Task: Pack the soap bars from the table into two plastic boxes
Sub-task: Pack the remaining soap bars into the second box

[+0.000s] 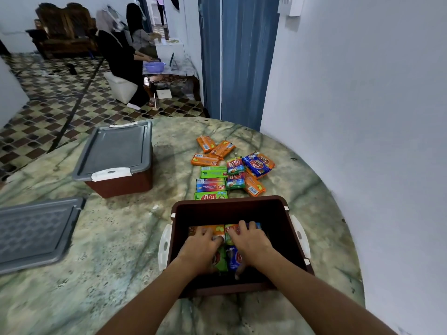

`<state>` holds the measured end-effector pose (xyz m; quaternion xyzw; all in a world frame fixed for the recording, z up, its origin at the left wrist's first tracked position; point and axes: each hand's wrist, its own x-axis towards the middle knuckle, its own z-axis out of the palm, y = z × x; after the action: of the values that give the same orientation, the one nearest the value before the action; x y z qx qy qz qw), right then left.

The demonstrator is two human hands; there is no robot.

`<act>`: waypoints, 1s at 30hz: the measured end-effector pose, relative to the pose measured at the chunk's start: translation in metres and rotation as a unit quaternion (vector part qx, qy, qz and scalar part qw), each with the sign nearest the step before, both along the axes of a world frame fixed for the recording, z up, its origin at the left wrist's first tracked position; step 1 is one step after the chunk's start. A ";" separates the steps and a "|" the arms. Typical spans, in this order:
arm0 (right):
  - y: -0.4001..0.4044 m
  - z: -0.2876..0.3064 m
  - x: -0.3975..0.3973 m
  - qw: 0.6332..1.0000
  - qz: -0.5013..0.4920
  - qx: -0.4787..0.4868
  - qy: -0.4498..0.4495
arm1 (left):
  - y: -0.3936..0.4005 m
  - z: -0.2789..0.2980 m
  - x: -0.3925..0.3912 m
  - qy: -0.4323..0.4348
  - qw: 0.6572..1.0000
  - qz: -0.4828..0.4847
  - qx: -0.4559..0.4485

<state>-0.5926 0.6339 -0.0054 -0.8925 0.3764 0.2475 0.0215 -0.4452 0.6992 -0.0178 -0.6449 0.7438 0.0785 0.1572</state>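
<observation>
1. The open box (285, 215) sits nearest on the tabletop (125, 274), soap bars inside (233, 258).
2. Loose soap bars (225, 170) lie behind it.
3. A lidded box (116, 160) stands far left; a loose lid (33, 233) lies nearer left.

The loose grey lid (33, 232) is blurred and cut off at the left edge.

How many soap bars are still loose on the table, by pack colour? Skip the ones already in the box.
Orange packs: 4
Green packs: 2
Blue-and-orange pack: 1
Multicolour packs: 3
Total: 10, though overlapping packs make the count approximate.
</observation>
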 end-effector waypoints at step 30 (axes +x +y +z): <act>-0.081 0.091 -0.030 0.885 -0.094 0.280 -0.359 | -0.060 0.116 0.011 0.392 0.914 0.060 0.091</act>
<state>-0.6226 0.5533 0.0858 -0.8377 0.3403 0.0020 0.4271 -0.4342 0.6396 0.0978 -0.5887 0.6953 0.4016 -0.0934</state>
